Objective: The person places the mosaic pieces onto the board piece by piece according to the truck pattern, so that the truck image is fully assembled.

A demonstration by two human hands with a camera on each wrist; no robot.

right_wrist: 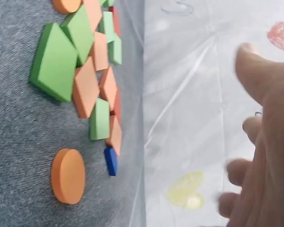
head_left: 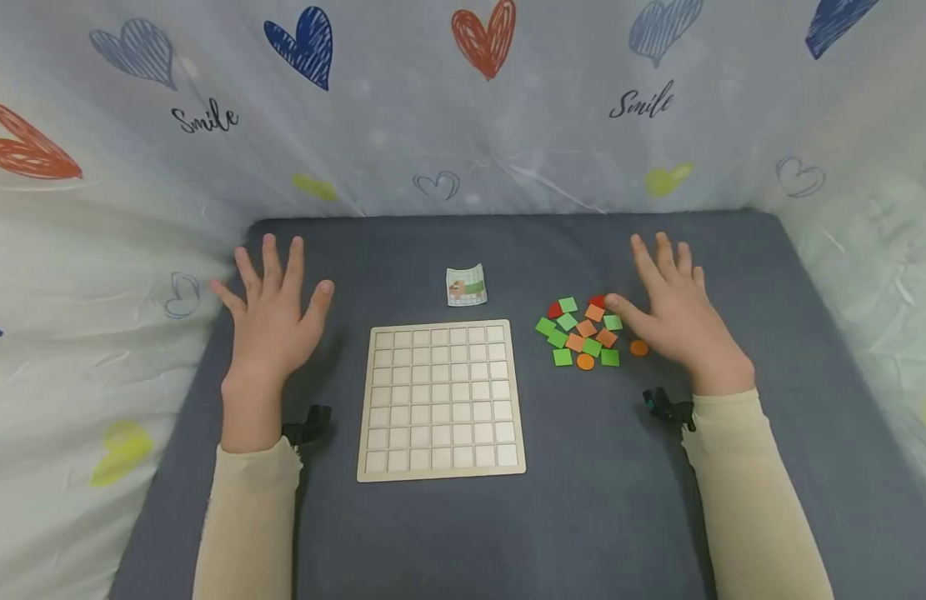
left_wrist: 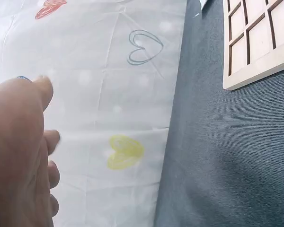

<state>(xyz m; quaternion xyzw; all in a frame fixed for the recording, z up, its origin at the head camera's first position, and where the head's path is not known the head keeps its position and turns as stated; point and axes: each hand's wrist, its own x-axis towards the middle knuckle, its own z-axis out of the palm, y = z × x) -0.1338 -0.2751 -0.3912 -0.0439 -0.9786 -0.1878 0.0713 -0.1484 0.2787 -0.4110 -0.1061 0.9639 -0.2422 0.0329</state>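
Tiles point(head_left: 586, 328) lie just left of the right hand point(head_left: 676, 312), the nearer, board point(head_left: 441, 390) between them and the left hand point(head_left: 271, 329), both hands spread, empty.

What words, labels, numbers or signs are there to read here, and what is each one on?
"Smile": dark script on the white sheet, upper left of the head view.
"Smile": the same script on that sheet, upper right.
Small printed card: its picture is too small to tell whether it bears any words or numbers.
Board and tiles: no lettering that I can see.
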